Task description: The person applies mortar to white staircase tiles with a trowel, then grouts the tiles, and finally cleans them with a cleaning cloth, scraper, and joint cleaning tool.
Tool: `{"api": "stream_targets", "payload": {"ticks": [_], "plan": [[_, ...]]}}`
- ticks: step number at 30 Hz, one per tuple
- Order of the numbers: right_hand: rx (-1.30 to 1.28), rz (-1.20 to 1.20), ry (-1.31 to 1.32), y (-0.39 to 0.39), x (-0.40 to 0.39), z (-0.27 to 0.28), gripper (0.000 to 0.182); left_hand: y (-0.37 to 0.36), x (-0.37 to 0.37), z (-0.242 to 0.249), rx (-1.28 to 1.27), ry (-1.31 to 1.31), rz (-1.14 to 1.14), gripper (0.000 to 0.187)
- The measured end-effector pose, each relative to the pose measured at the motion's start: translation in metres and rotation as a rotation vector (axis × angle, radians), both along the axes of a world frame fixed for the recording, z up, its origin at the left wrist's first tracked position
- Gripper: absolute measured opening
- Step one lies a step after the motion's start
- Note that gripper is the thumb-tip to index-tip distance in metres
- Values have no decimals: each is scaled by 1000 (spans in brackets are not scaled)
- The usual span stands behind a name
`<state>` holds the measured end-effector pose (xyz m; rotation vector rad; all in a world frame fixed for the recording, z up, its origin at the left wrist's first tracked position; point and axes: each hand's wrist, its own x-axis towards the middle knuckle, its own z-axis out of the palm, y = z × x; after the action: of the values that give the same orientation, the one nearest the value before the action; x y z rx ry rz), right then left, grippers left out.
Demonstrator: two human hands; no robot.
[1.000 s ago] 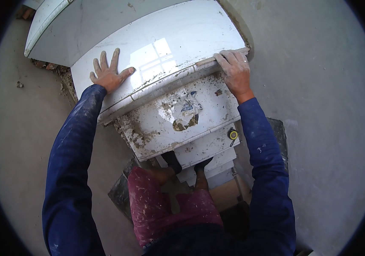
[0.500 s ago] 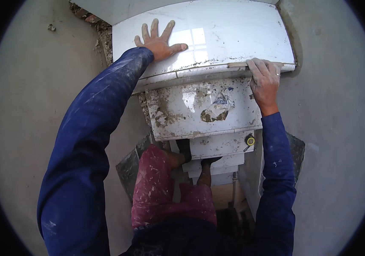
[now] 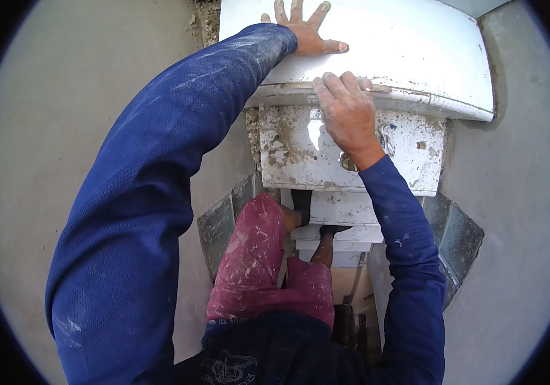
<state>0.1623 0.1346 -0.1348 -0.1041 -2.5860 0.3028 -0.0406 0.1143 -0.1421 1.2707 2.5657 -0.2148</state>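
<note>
While resting spread left hand (image 3: pixel 306 37) on white slab (image 3: pixel 410 48) and gripping thin strip (image 3: pixel 383 88) with right hand (image 3: pixel 350 114), expect slick, brittle slab; light, stiff strip, best held mid-length.

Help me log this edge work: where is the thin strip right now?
In the head view, the thin strip lies upper centre, along the front edge of the broad white slab, partly under the right hand, below and right of the left hand.

Bears a splayed left hand (image 3: pixel 307 37) flat on the white upper step (image 3: pixel 416 51), plus a thin strip (image 3: pixel 383 89) along its front edge (image 3: pixel 438 102) at the right hand (image 3: pixel 350 119); carries grit (image 3: pixel 279 151) and a partly hidden scrap (image 3: pixel 386 136) on the step below (image 3: pixel 332 182)
</note>
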Motion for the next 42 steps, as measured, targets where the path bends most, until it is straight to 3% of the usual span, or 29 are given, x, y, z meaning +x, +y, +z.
{"api": "stream_targets", "payload": {"ticks": [6,10,13,16,18,20,23,28,33,38,42], "plan": [[-78,80,-17,-51,-41,2,21,-2,-4,-4,40,-62,19,115],[-161,49,155,-92,-76,-17,9,-1,-14,-7,-69,43,-8,115],[-82,94,64,-105,-85,-12,8,-1,-20,-8,-103,60,-23,115],[-261,32,134,-81,-73,-12,10,1,-22,-6,-114,42,-14,116],[-40,46,-27,-36,-33,-2,15,2,-21,-7,-96,37,-27,117],[56,-30,67,15,1,-15,18,-1,-16,-5,-69,4,-20,117],[98,-148,-96,68,50,-1,22,-2,-6,4,-41,-53,1,116],[92,-6,-28,31,17,6,21,1,-14,-2,-72,28,-10,118],[85,-284,-126,103,47,3,18,0,-8,-14,19,-8,22,118],[85,-32,-77,60,35,15,20,1,-11,5,-59,5,-7,122],[104,-456,-143,115,60,8,23,-3,-14,-11,47,-48,-11,117]]}}
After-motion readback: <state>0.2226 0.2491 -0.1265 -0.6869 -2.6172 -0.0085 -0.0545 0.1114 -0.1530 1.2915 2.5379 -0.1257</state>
